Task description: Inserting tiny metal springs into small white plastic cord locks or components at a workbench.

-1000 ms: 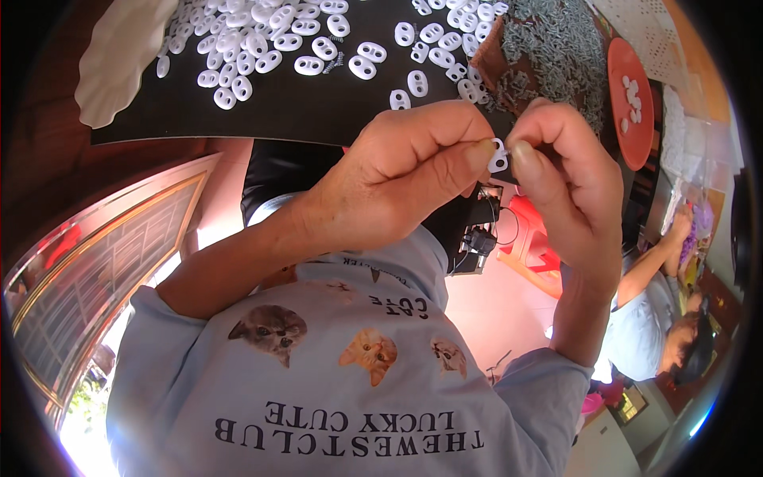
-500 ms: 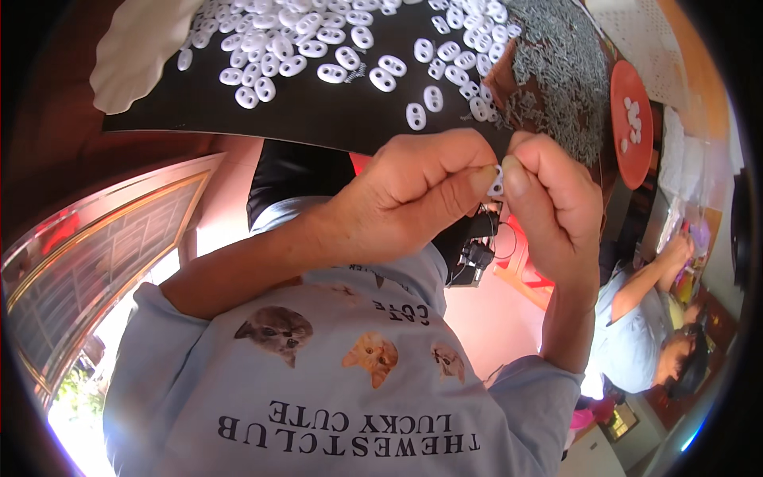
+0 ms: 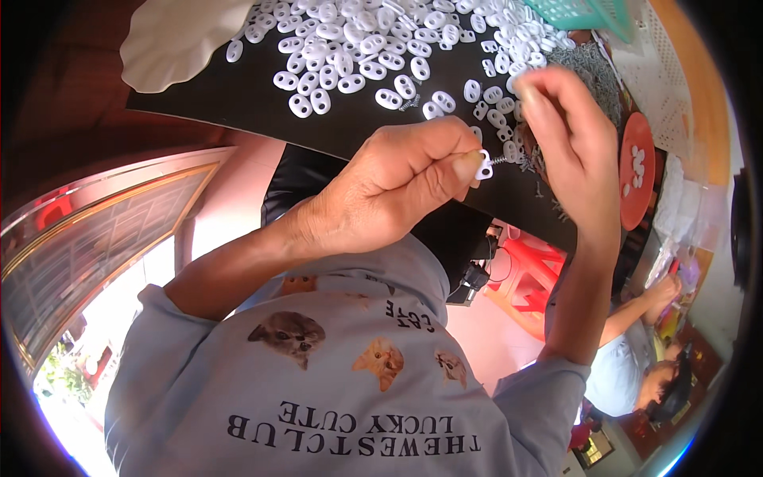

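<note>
Pinched between the thumb and forefinger of my left hand (image 3: 405, 183) is a small white two-hole plastic cord lock piece (image 3: 484, 165). A thin metal spring (image 3: 498, 160) sticks out of its right side. My right hand (image 3: 572, 139) is apart from it, over the right part of the table, with its fingers loosely bent and nothing visible in them. Its fingertips, slightly blurred, are close to the loose white pieces. Many similar white oval pieces (image 3: 342, 48) lie heaped on the dark table (image 3: 238, 99). Behind my right hand lies a pile of grey metal springs (image 3: 592, 71).
A white wavy-edged dish (image 3: 171, 48) sits at the far left. On the right is a red plate (image 3: 636, 187) with some white bits, and a green basket (image 3: 600, 20) stands at the back. A red stool (image 3: 528, 274) is below the table. Another person (image 3: 636, 358) works at the right.
My right hand has let go of the white piece and moved up and right toward the piles. My left hand keeps the piece, whose spring now shows. The view has shifted, revealing the green basket.
</note>
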Demonstrator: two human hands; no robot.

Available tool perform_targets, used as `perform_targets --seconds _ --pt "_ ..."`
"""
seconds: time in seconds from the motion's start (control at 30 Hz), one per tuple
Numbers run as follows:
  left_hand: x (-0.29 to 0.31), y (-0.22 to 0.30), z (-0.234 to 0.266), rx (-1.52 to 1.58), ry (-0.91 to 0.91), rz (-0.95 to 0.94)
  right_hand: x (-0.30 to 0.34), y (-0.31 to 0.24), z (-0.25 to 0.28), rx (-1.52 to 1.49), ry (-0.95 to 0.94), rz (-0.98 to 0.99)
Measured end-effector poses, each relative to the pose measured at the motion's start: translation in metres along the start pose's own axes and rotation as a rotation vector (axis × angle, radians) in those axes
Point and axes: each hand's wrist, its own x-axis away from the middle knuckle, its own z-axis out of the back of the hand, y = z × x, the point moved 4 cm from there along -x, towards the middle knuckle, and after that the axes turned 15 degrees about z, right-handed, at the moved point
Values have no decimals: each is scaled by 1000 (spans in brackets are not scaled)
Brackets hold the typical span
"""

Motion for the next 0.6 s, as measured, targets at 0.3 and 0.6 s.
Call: perform_targets --seconds 0.3,0.6 --pt "-6 -3 12 55 11 107 -67 34 -32 591 -297 -31" --pt "-10 -2 16 -12 3 1 -51 50 -8 527 -236 132"
